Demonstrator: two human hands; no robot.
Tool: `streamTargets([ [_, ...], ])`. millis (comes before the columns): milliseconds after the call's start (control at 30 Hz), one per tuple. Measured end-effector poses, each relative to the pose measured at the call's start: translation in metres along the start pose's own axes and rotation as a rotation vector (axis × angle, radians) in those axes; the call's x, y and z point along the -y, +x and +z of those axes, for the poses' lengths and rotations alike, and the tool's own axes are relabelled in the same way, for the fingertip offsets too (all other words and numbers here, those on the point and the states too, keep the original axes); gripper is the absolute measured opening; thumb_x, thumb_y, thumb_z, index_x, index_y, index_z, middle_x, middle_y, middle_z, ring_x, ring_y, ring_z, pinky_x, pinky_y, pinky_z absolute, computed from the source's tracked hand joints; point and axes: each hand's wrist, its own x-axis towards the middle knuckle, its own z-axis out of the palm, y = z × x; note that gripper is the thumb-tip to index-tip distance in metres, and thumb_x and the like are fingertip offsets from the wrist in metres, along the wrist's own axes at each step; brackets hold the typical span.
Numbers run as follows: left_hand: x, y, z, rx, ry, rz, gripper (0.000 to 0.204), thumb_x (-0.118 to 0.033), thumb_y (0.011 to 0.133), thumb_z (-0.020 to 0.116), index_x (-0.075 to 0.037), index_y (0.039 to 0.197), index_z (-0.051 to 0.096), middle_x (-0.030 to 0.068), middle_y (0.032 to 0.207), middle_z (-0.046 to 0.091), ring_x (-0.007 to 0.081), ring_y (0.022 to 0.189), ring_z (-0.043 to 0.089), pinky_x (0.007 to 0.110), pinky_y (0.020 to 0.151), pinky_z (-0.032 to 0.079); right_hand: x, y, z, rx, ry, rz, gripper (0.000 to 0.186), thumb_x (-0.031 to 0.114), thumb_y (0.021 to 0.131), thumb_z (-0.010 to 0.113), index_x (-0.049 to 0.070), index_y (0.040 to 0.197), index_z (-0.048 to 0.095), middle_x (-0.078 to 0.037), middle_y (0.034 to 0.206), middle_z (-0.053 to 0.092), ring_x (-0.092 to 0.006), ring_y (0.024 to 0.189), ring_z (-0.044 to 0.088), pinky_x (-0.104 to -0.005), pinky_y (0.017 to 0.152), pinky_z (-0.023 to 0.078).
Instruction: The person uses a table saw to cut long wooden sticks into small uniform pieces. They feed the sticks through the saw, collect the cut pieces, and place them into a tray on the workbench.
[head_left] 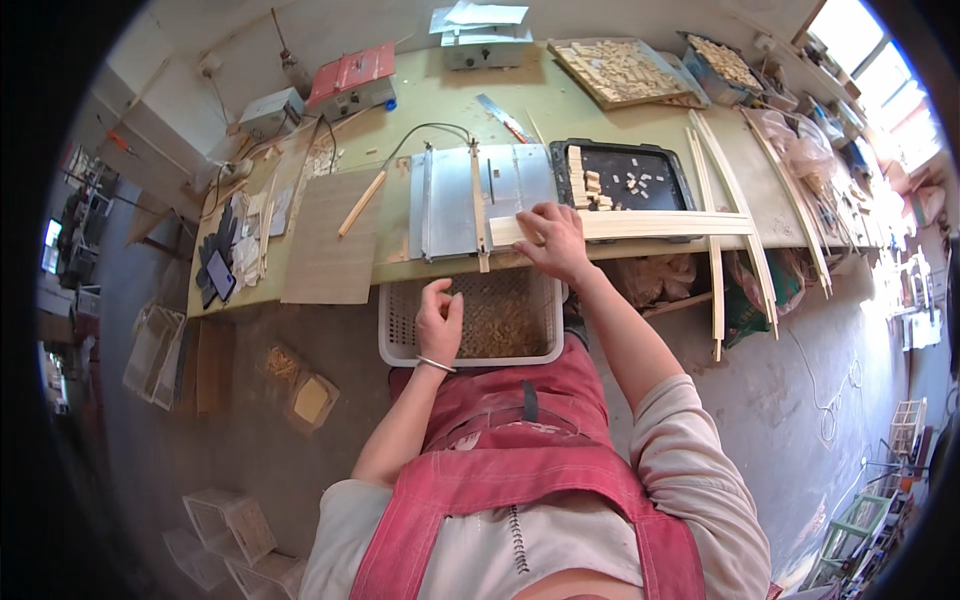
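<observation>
My right hand [553,238] grips the left end of a bundle of long pale wooden strips [660,225]. The strips lie across the front of a black tray [635,165]. Their left end rests on a silver metal plate [445,200], by a narrow upright wooden bar [478,195] fixed across it. Over a white perforated basket [390,335] hangs my left hand [440,318], fingers curled in. Whether anything is inside those fingers is hidden. Small wooden blocks [577,175] stand in a row at the tray's left side, with loose pieces scattered beside them.
More long wooden strips [715,270] jut over the bench's front edge at right. A brown board [330,240] and a wooden stick [362,205] lie left of the plate. A red box [352,78] and a board heaped with blocks [625,70] stand at the back.
</observation>
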Motion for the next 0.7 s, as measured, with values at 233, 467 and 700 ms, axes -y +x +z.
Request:
streamTargets([
  [233, -0.083, 0.076, -0.004, 0.197, 0.368, 0.435, 0.043, -0.013, 0.091, 0.077, -0.007, 0.130, 0.062, 0.0080, 0.099, 0.067, 0.0250, 0.088, 0.067, 0.040, 0.081, 0.053, 0.003, 0.001, 0.000, 0.000, -0.028, -0.012, 0.047, 0.036, 0.082, 0.083, 0.020, 0.125, 0.073, -0.008, 0.125, 0.064, -0.0321, 0.125, 0.053, -0.0473, 0.115, 0.034],
  [467, -0.075, 0.115, 0.017, 0.419, 0.681, 0.453, 0.059, -0.024, 0.083, 0.083, -0.009, 0.136, 0.061, 0.0123, 0.117, 0.060, 0.0343, 0.111, 0.061, 0.048, 0.094, 0.049, 0.011, 0.002, 0.002, -0.004, -0.024, -0.024, 0.045, 0.036, 0.081, 0.082, 0.019, 0.121, 0.073, -0.008, 0.122, 0.063, -0.0315, 0.125, 0.054, -0.0491, 0.115, 0.033],
  [700, -0.073, 0.117, 0.028, 0.369, 0.609, 0.456, 0.051, -0.021, 0.079, 0.085, -0.007, 0.124, 0.065, 0.0121, 0.111, 0.059, 0.0352, 0.106, 0.060, 0.047, 0.090, 0.052, 0.013, -0.002, 0.003, -0.025, -0.019, -0.016, 0.046, 0.034, 0.080, 0.083, 0.018, 0.122, 0.073, -0.008, 0.122, 0.063, -0.0307, 0.124, 0.055, -0.0490, 0.116, 0.032],
])
